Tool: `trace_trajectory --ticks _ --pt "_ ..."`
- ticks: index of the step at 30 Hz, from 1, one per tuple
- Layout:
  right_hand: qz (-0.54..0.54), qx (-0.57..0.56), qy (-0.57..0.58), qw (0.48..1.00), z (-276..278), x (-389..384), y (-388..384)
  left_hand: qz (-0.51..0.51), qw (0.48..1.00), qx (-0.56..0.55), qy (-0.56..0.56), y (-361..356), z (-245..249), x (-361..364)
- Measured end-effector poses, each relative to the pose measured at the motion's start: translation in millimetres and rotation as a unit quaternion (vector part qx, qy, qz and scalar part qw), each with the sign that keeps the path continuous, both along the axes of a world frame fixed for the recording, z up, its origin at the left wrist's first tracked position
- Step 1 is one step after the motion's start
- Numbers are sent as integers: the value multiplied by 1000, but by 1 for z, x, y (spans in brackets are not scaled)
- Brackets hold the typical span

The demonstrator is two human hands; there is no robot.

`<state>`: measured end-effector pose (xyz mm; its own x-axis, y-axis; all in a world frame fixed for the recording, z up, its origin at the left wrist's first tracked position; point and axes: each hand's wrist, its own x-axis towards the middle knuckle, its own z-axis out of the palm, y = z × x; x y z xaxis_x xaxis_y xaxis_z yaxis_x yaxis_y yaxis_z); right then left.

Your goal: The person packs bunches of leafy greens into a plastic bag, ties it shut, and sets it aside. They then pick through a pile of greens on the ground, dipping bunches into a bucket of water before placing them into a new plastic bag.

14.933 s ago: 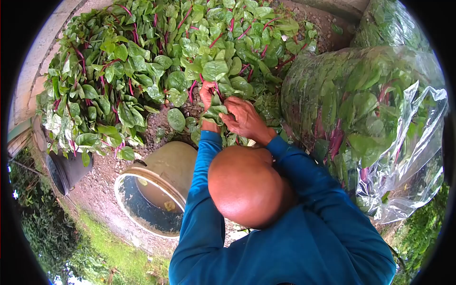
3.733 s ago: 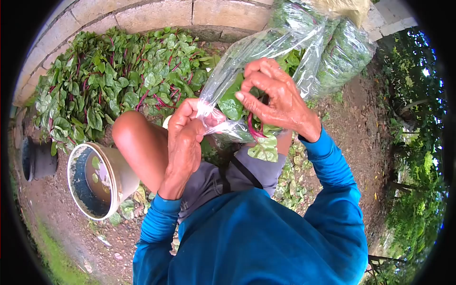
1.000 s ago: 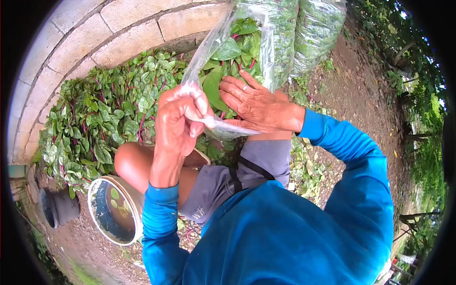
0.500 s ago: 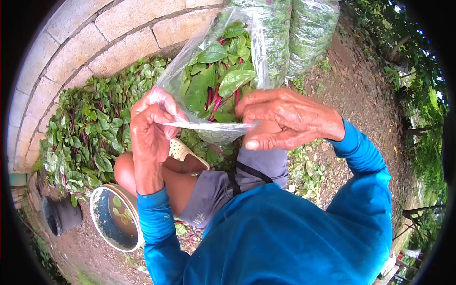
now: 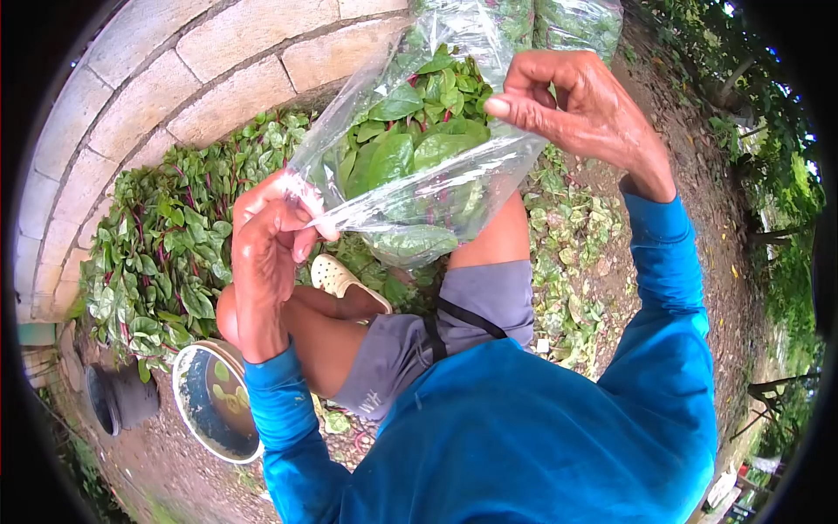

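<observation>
A clear plastic bag (image 5: 476,179) hangs between my hands over my lap, its mouth stretched wide. Inside it are leafy greens (image 5: 393,162) with red-purple stems, which look like Malabar spinach. My left hand (image 5: 269,240) pinches the bag's rim on the left, the plastic bunched at the fingers. On the upper right, my right hand (image 5: 589,109) is closed, thumb against curled fingers, with the bag's other edge drawn up to it. The exact grip there is partly hidden by the hand.
A heap of the same greens (image 5: 166,236) lies by a block wall (image 5: 236,52). Filled clear bags (image 5: 576,26) stand at the top. A bucket (image 5: 179,393) of water with floating leaves and a dark container (image 5: 131,397) are at lower left. Loose leaves (image 5: 567,253) litter the ground.
My right hand has moved up and outward, pulling the bag's mouth wider and its near edge into a slant. My left hand keeps its pinch and has shifted only slightly.
</observation>
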<state>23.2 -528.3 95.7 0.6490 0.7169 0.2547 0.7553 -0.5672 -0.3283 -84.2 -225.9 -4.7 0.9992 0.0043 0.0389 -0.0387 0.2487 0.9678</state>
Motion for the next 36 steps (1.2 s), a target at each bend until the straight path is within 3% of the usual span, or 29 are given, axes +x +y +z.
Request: trace_trajectory --ticks 2,5,7,9,11,13,17,19,21,23,24,26,27,29,30,31,33,36 --pt "-32 62 -12 997 -10 14 4 -16 1000 3 -11 5 -1 2" --pt "15 167 -51 985 -24 17 23 -42 996 54 -52 34 -3 0" --pt "40 179 -46 982 -21 -6 39 3 990 135 -50 59 8 -4" --pt "98 206 -28 973 -17 -42 56 75 986 84 -120 91 5 -15" --pt "196 189 29 962 -17 -72 69 139 983 -7 -120 118 8 -28" --pt "324 197 117 918 -36 -82 86 107 989 -44 -91 153 -2 -44" --pt "332 167 292 881 -108 -106 138 190 981 -18 29 199 -73 -60" --pt "273 130 375 877 -154 -100 164 245 950 -17 195 210 -126 -61" --pt "159 133 507 836 -212 -88 184 254 921 3 297 222 -195 -61" --pt "51 136 653 743 -282 -75 194 223 924 84 300 229 -260 -67" --pt "53 132 654 743 -309 -70 198 226 923 81 301 233 -295 -73" --pt "-1 175 706 687 -355 -68 205 183 964 136 138 238 -360 -88" --pt "0 170 707 686 -374 -68 210 186 963 133 140 242 -381 -85" --pt "-90 165 760 622 -404 -70 216 246 908 251 230 244 -422 -77" --pt "-123 140 761 621 -414 -70 223 258 879 261 306 254 -452 -68" --pt "-127 138 761 621 -420 -69 228 256 880 257 307 256 -461 -62" --pt "-128 149 773 603 -430 -71 236 378 838 320 230 252 -477 -49" --pt "-134 157 775 597 -438 -67 250 363 818 370 251 253 -477 -32"
